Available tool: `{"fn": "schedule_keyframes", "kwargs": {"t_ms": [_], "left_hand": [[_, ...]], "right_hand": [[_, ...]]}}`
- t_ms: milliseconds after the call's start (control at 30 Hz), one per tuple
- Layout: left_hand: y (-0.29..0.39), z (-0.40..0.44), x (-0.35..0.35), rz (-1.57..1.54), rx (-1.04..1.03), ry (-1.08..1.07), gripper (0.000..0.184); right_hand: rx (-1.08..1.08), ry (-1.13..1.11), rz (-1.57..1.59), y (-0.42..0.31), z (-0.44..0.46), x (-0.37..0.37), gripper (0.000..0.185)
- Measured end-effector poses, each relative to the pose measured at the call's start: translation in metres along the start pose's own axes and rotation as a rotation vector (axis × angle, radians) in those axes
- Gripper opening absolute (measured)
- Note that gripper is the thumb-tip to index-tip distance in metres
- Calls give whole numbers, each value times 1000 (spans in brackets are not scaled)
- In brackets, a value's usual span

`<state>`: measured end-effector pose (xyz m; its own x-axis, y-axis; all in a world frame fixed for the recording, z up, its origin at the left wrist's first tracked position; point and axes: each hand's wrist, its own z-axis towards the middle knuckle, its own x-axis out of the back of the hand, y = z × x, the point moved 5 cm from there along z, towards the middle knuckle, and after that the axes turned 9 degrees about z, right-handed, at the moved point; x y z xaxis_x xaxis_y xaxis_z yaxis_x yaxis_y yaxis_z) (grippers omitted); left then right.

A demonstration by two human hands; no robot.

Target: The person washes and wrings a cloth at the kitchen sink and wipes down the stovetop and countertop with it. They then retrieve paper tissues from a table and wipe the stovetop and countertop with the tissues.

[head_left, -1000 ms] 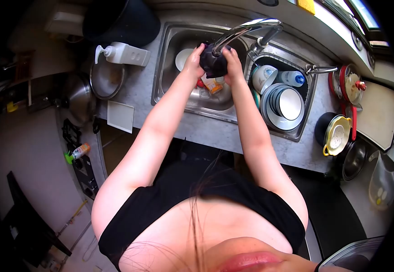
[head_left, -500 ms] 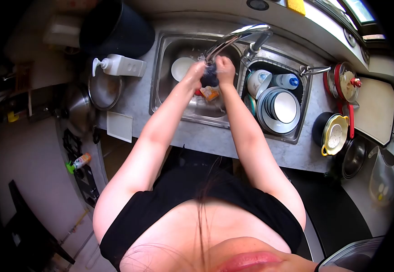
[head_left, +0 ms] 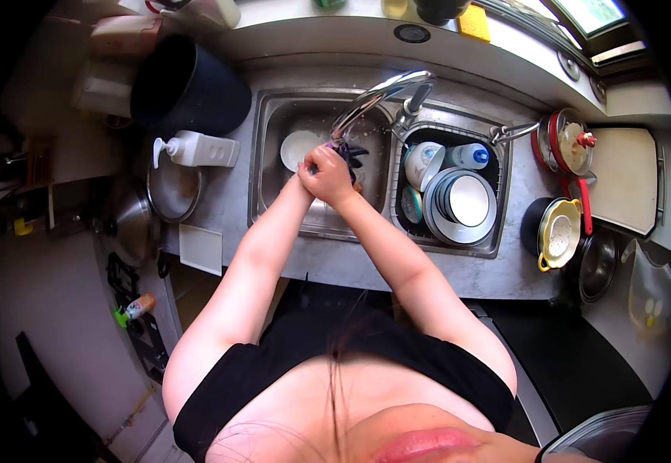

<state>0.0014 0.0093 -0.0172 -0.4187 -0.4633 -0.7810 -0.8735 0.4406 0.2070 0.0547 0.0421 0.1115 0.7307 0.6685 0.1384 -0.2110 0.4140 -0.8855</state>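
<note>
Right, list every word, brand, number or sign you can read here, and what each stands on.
No text can be read anywhere in this view.
Orange-and-white spray bottle: label too small to read.
White pump bottle: any marks too faint to make out.
Blue-ended bottle: any print too small to read.

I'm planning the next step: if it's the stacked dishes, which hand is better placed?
Probably the right hand: its forearm comes in on the side of the stacked dishes. The left arm would likely have to cross it.
</note>
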Motion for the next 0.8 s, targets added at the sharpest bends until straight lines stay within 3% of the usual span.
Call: {"fn": "schedule_keyframes", "kwargs": {"t_ms": [33,67,133,167,233,367,400,467,533,600,667,700,733,767,800], "left_hand": [[-1,3,2,2,-21,-15,39],[-1,8,6,7,-51,4,39],[-1,3,-3,11,-110,154,39],[-4,-3,-10,-3,-149,286,35],[-2,-9,-13,41,-256,256,30],[1,-35,-19,-73,-291,313,31],[2,-44,-23,-93,-294,324,31],[3,-63,-28,-135,-304,350,31],[3,-76,-24,-163,-284,322,32],[5,-85,-24,-178,-266,278,33],[4,-91,-22,-130,-267,290,36],[5,-95,-20,-103,-268,299,38],[7,-102,-22,-74,-267,308,40],[8,-106,-27,-3,-263,299,36],[11,-109,-30,84,-298,330,32]], "right_hand": [[33,24,-52,9,0,5,13],[-85,34,-56,28,0,11,12],[-150,270,-88,51,9,33,10],[-262,280,-42,74,10,42,10],[-398,191,37,107,-2,53,18],[-204,136,-224,123,-10,71,30],[-435,242,-43,135,-14,86,32],[-699,299,224,156,-19,114,35],[-640,170,-140,135,-4,140,35],[-660,215,-79,121,1,147,35],[-705,55,-141,128,-4,138,36],[-652,-32,22,123,-7,124,42],[-597,-115,185,101,-3,106,53],[-558,-361,239,74,-7,90,80],[-388,-489,225,49,-14,74,98]]}}
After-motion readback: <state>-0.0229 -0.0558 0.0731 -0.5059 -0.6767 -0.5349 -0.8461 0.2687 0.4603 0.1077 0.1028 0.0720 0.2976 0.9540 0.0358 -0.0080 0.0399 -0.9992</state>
